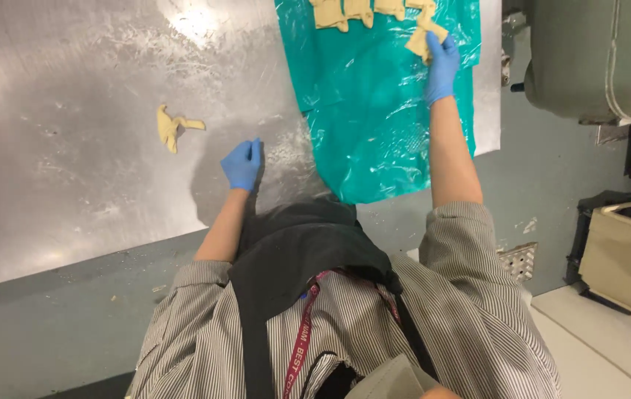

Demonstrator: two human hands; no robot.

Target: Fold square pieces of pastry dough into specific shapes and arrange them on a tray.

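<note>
Steel table point(72, 111), right hand point(442, 66) gripping dough piece point(424, 38), dough row point(360, 11) cropped

A commercial bakery or food-production kitchen is indicated by the floured stainless-steel worktable point(72, 111), shaped dough pieces point(341, 13) laid on a teal plastic sheet point(374, 118), blue disposable gloves, and a striped uniform with apron.

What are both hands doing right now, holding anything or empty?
Left hand: empty, resting on the metal table, fingers loosely curled.
Right hand: gripping a dough piece over the teal plastic sheet.
</note>
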